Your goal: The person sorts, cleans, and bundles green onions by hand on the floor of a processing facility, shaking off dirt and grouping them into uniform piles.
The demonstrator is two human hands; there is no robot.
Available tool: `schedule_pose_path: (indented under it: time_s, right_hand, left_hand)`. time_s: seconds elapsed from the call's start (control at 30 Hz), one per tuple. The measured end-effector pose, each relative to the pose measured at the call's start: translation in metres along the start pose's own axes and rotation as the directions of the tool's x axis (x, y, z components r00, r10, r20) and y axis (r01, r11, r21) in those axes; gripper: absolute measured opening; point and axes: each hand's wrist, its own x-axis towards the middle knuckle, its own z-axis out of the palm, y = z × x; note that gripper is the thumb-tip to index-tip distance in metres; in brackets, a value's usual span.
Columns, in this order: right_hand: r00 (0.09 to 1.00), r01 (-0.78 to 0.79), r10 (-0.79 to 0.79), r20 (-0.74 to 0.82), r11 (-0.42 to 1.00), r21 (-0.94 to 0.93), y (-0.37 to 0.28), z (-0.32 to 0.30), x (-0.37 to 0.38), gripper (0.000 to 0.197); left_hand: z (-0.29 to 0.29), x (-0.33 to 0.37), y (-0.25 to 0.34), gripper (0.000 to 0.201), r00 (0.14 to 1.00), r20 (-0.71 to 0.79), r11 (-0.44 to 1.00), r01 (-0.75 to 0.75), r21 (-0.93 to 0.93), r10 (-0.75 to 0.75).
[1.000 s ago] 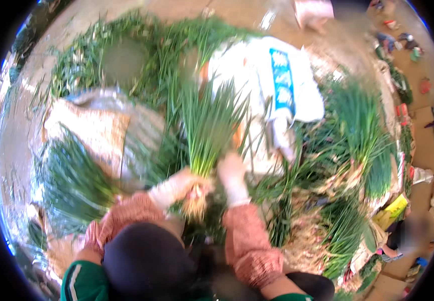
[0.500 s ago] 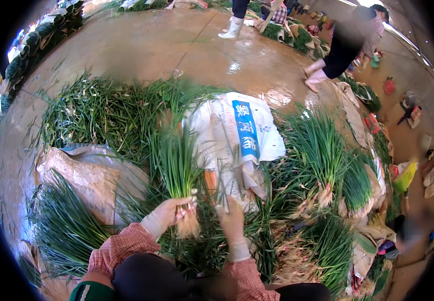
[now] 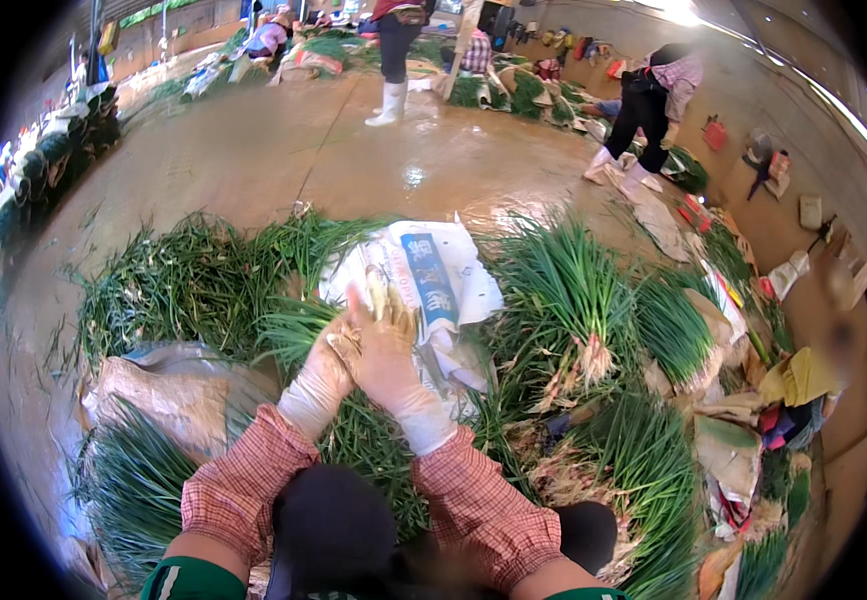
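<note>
My gloved left hand (image 3: 325, 362) is closed round a bunch of green onions (image 3: 293, 326), its leaves pointing left. Against the bunch's other end lies my gloved right hand (image 3: 383, 345), fingers stretched out and pointing away from me. It touches the left hand and hides the roots. Below and beyond both hands is a white woven sack (image 3: 458, 262) with a blue stripe, spread over loose green leaves. To the right rests a bundle of green onions (image 3: 573, 290), roots toward me.
A pile of loose leaves (image 3: 173, 275) lies at far left, with a brown sack (image 3: 158, 400) nearer. More green onions (image 3: 133, 490) are at near left and a heap (image 3: 643, 480) at near right. People in white boots (image 3: 388, 104) stand on the wet floor (image 3: 243, 150) beyond.
The bunch has tipped from upright to pointing left. My right hand has come over to meet the left, and the thin tool it held no longer shows. The view has tilted up.
</note>
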Motion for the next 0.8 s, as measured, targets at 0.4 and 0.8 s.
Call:
schedule_pose_path:
  time_s: [0.4,0.8]
  right_hand:
    - [0.940,-0.268,0.323,0.109,0.504,0.821,0.016,-0.106,-0.018,0.023]
    - [0.668,-0.625,0.410,0.621,0.762,0.170,0.100,0.073,-0.129,0.029]
  left_hand:
    - [0.066,0.063,0.048,0.039,0.924,0.383,-0.997,-0.030,0.067,-0.002]
    - [0.149,-0.053,0.068,0.043,0.822,0.465,-0.913,0.402,-0.063,0.330]
